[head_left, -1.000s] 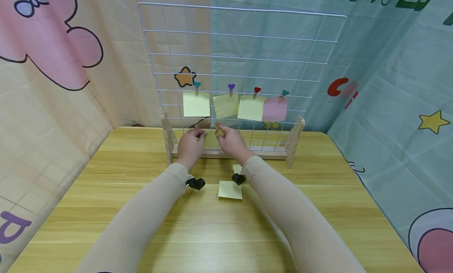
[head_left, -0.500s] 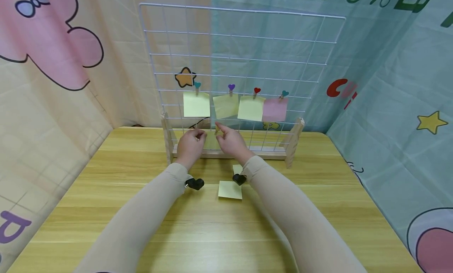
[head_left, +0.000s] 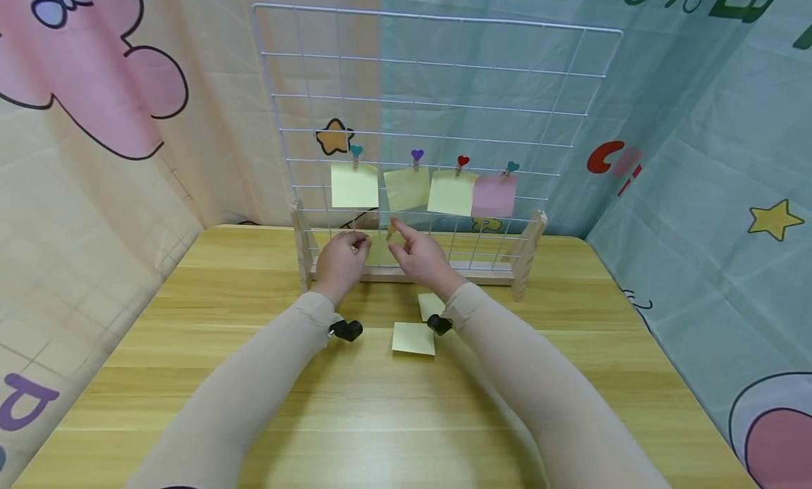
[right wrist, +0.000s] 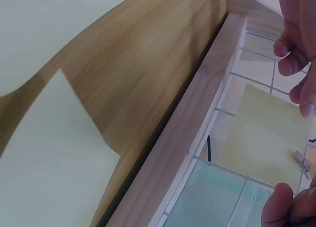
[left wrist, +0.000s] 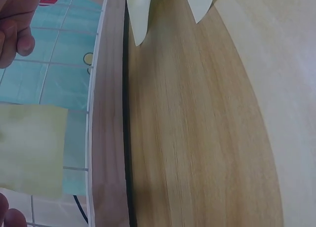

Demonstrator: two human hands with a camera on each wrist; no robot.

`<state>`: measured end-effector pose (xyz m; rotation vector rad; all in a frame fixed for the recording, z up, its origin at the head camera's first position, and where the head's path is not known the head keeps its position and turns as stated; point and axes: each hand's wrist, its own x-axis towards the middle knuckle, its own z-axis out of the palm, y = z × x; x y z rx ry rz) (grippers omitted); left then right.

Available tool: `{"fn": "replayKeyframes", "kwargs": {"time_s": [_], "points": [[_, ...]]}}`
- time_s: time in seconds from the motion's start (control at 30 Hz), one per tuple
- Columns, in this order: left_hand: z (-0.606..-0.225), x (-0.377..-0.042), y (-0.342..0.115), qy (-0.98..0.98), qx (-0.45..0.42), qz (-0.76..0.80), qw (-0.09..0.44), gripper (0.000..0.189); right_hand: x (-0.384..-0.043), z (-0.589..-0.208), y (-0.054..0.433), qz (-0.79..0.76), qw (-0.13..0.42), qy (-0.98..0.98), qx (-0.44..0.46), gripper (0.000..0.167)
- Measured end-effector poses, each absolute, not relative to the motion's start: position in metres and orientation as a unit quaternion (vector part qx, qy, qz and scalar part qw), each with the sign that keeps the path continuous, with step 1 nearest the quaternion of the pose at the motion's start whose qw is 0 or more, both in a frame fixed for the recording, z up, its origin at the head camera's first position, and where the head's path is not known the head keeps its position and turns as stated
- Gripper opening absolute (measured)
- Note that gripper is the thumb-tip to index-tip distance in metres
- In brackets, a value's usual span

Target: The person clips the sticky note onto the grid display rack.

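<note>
A pale yellow sticky note (right wrist: pixel 261 133) hangs low on a white wire grid (head_left: pixel 431 108). A small wooden clip (right wrist: pixel 300 160) sits near its top edge. My left hand (head_left: pixel 339 263) is at the note's left side, thumb and fingertip together at its edge; the exact contact is partly hidden. My right hand (head_left: pixel 421 260) is to the right, index finger extended up to the clip and thumb apart below it. Above hang several clipped notes: yellow-green ones such as the left note (head_left: pixel 354 186), and a pink note (head_left: pixel 494 196), on heart-topped clips.
The grid stands in a wooden base (head_left: pixel 469 276) at the back of the wooden table (head_left: pixel 355 418). Two loose yellow notes lie in front of it: a nearer note (head_left: pixel 414 339) and a farther note (head_left: pixel 430 306) beside the right wrist. Printed curtains (head_left: pixel 698 193) surround the table.
My right hand has shifted slightly right, with its wrist moving off the farther loose note. The left hand stays in place, and the hanging notes look the same.
</note>
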<state>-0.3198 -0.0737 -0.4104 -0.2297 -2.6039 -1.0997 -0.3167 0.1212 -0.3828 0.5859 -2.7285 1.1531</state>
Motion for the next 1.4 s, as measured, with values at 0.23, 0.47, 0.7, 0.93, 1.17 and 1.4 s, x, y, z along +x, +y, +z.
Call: {"fn": "replayKeyframes", "kwargs": {"time_s": [0.23,0.47,0.7,0.93,1.17,1.4], "points": [[-0.409,-0.312,-0.078,-0.909,-0.075,-0.383,0.147,0.033,-0.304,-0.38,0.132,0.364,0.055,-0.903,0.223,0.058],[-0.405,-0.302,-0.085,-0.909,-0.08,-0.383,0.141,0.035,-0.286,-0.375,0.152,0.336,0.015,-0.91,0.244,0.053],[-0.4,-0.287,-0.09,-0.914,-0.109,-0.37,0.127,0.039,-0.276,-0.376,0.174,0.297,0.017,-0.922,0.247,0.052],[-0.395,-0.27,-0.086,-0.927,-0.17,-0.313,0.118,0.045,-0.268,-0.376,0.191,0.262,0.017,-0.932,0.248,0.051],[-0.396,-0.258,-0.081,-0.934,-0.231,-0.25,0.105,0.058,-0.258,-0.382,0.208,0.223,0.013,-0.939,0.262,0.055],[-0.399,-0.247,-0.079,-0.949,-0.24,-0.197,0.042,0.079,-0.249,-0.388,0.221,0.197,0.004,-0.947,0.253,0.062]]}}
